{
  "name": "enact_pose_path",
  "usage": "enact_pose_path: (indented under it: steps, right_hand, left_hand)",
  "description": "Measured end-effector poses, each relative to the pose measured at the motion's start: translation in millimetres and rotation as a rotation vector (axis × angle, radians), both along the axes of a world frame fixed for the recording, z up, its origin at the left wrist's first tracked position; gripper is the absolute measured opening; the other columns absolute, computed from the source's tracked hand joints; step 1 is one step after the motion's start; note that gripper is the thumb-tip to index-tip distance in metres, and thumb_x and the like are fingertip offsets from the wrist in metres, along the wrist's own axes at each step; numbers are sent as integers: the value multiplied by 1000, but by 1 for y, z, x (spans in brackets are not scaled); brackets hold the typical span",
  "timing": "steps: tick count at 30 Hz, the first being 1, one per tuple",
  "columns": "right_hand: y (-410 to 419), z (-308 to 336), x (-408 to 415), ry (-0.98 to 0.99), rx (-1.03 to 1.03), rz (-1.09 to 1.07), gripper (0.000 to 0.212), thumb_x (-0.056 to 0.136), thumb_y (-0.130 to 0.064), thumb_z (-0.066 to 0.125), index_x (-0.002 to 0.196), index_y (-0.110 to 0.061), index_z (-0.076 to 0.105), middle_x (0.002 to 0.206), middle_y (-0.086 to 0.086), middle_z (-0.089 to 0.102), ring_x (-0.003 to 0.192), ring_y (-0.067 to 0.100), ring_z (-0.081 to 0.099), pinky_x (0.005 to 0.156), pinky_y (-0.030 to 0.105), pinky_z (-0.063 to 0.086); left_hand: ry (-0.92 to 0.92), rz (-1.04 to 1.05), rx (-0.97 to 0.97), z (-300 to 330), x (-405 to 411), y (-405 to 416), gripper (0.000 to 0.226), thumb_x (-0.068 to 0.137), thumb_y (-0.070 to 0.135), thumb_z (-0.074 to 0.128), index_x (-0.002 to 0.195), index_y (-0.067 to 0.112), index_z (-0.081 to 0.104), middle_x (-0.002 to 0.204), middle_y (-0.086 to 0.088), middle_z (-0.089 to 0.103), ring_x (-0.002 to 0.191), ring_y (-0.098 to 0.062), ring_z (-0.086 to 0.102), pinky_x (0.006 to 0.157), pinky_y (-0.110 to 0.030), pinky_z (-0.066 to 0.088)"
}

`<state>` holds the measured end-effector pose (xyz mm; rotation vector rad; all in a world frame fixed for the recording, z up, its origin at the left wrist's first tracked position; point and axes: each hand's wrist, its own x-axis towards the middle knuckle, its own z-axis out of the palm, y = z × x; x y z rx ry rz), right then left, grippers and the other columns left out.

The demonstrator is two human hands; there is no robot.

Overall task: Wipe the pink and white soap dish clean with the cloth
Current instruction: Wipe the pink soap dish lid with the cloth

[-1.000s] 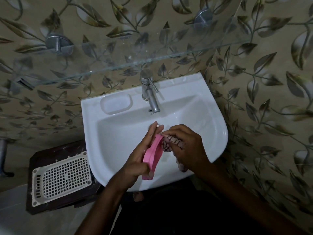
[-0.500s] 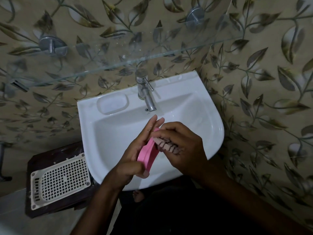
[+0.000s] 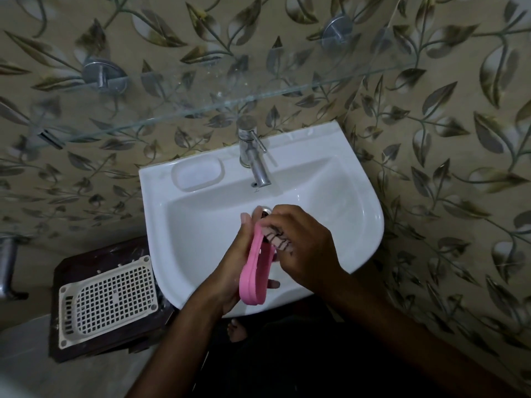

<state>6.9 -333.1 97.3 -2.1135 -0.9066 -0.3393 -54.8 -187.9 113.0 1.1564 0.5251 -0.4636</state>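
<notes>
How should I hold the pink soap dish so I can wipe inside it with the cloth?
Hold the pink soap dish by its long rim, coming from the left, as the left hand does. It stands on edge over the sink, its hollow facing right, so that grip leaves it free for the right hand and cloth.

Open basin to the left and right of the hands, shelf and tap crowding the far side.

Both hands, left hand (image 3: 230, 268) and right hand (image 3: 304, 248), occupy the middle of the white sink (image 3: 370, 225), the pink soap dish (image 3: 253, 280) and cloth (image 3: 275, 239) between them. Bare basin lies to their left and right. On the far side the tap (image 3: 255, 162) juts over the bowl, and a glass shelf (image 3: 201, 110) overhangs above it. The patterned wall (image 3: 445, 168) closes the right side. At near left, a white grid tray (image 3: 109, 300) sits on a dark stool (image 3: 86, 254) beside the sink's edge.
</notes>
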Motion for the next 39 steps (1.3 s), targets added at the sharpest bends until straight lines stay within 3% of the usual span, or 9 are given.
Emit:
enact_pose_path:
  steps: [3,6,11,20,24,29,33,37,39]
  right_hand:
    - [4,-5,-2,-99,-15,25,21,85,-10,73,105,-4,77,104,9,71,96,19,68,74,27,56]
    - [3,-13,-2,-117,-59,26,24,84,-12,78,107,-6,77,105,8,71,97,19,69,69,32,57]
    - [6,-14,-7,-34,-76,57,38,79,-9,80,116,-9,74,112,5,70,102,17,68,76,27,58]
    - [7,-6,-8,181,138,94,24,82,-1,80,106,-7,79,105,4,72,95,13,71,79,24,58]
    - [3,-9,-2,473,277,-41,27,80,1,85,103,-12,80,103,-1,74,80,10,74,66,30,61]
    - [11,11,-11,267,249,143,27,78,5,83,103,-3,79,105,8,73,98,18,72,85,28,59]
    - [5,2,2,238,171,173,30,79,2,80,108,-5,78,105,8,72,96,16,71,83,23,57]
    - [5,-9,4,377,224,31,31,77,7,82,106,-5,79,101,5,74,92,8,72,83,15,53]
    - [9,-4,-2,316,246,63,29,77,7,82,104,-4,79,101,6,74,93,11,72,83,19,56]
  left_hand:
    - [131,18,-8,3,5,1,70,90,77,33,124,26,68,112,-13,77,101,-32,76,89,-62,59]
    - [197,22,-49,5,3,8,73,94,73,35,123,16,68,98,-13,78,87,-27,77,90,-63,57]
    - [214,20,6,4,3,5,79,88,83,22,121,28,68,106,-14,79,94,-33,76,97,-63,54]
    - [-89,112,451,5,-4,-8,87,90,76,12,100,15,74,80,-14,77,75,-32,76,68,-44,66]
    - [-239,102,533,1,-9,-6,69,94,67,17,118,32,72,81,-3,76,77,-21,73,68,-37,63]
    - [-241,141,529,4,-7,-7,82,93,66,11,99,15,75,77,-10,76,70,-20,74,57,-19,55]
    - [-211,131,485,-1,-12,-5,95,87,87,9,100,21,75,82,-13,75,77,-32,74,71,-48,65]
    - [-338,91,595,-2,-13,1,82,76,97,20,121,46,68,86,5,77,79,-16,72,66,-36,63]
    - [-316,71,594,-1,-11,2,84,82,92,16,114,39,71,82,5,76,75,-16,73,62,-33,61]
